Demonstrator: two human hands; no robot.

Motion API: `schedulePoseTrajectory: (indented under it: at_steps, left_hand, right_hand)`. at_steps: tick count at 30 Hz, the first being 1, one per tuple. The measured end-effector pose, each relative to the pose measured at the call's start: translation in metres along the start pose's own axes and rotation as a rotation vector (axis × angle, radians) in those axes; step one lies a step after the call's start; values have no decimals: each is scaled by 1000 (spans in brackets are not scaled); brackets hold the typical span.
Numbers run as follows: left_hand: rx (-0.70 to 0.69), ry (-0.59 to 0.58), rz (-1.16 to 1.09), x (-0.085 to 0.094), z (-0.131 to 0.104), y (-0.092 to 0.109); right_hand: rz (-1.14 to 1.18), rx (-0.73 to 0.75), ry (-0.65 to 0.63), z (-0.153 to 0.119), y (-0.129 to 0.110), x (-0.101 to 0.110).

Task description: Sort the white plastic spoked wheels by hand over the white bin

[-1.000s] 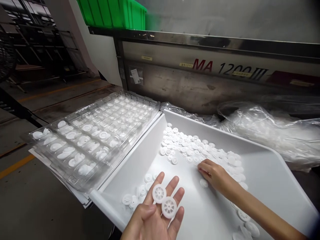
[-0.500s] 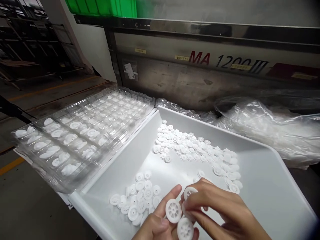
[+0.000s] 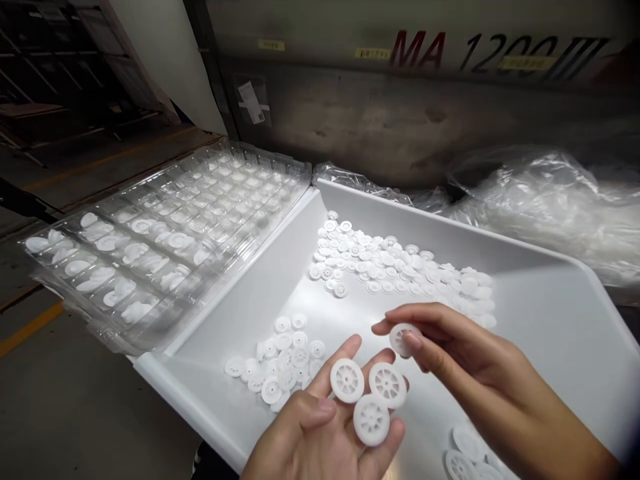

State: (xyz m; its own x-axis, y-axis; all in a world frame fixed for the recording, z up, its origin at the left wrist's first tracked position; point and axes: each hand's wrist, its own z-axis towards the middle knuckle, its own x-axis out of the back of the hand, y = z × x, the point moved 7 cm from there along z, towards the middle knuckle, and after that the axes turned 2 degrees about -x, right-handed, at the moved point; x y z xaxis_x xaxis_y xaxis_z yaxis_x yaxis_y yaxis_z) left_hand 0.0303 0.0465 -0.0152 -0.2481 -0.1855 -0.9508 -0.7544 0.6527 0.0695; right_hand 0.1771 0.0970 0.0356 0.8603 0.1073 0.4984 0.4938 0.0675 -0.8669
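Observation:
My left hand [image 3: 320,433] lies palm up over the near part of a white tray [image 3: 545,313], with three white spoked plastic wheels [image 3: 371,397] resting on its fingers. Just to the right and slightly higher, my right hand [image 3: 450,350] pinches one more white wheel [image 3: 400,337] between thumb and fingers. Several loose wheels lie in a heap [image 3: 400,267] at the tray's far side, and a smaller cluster [image 3: 280,363] sits near its left wall.
A clear blister tray [image 3: 165,233] with many pockets, some holding white wheels, lies left of the white tray. Crumpled clear plastic bags [image 3: 545,200] sit at the right. A grey machine panel [image 3: 400,100] marked MA 1200 III stands behind. Concrete floor [image 3: 60,393] lies below left.
My right hand left the far pile, came to my left hand and added a third wheel to it; it now holds another wheel just above. The view has tilted downward.

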Motion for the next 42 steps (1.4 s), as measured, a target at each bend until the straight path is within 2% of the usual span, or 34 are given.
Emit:
schedulePoseTrajectory:
  at_steps: [4,7,12,17,21,24,30,38,42]
  left_hand:
    - [3,7,-41,1,-1,0]
    - [25,46,-66,2,-2,-3]
    - [77,53,-12,-3,-2,-5]
    - [119,63,47,-8,-1,-3]
    - [136,98,7,-7,0,-5]
    - [142,79,1,-8,0,-5]
    - [142,2,33,-10,0,-6]
    - [149,47,20,-7,-1,-6]
    - [134,27,-2,-7,-3,-5]
  right_hand:
    - [28,-61,46,4,4,6]
    - [91,-161,41,3,15,6]
    - [361,-354,-78,0,33,-17]
    - [582,-474,-139,-5,36,-35]
    - [626,-478,-159,-3,32,-39]
    - [612,-478,-171,-2,30,-41]
    - [472,-454,-195,-7,29,-39]
    - [376,-410,-209,-12,31,-36]
    - [362,-396,-228,-12,29,-38]
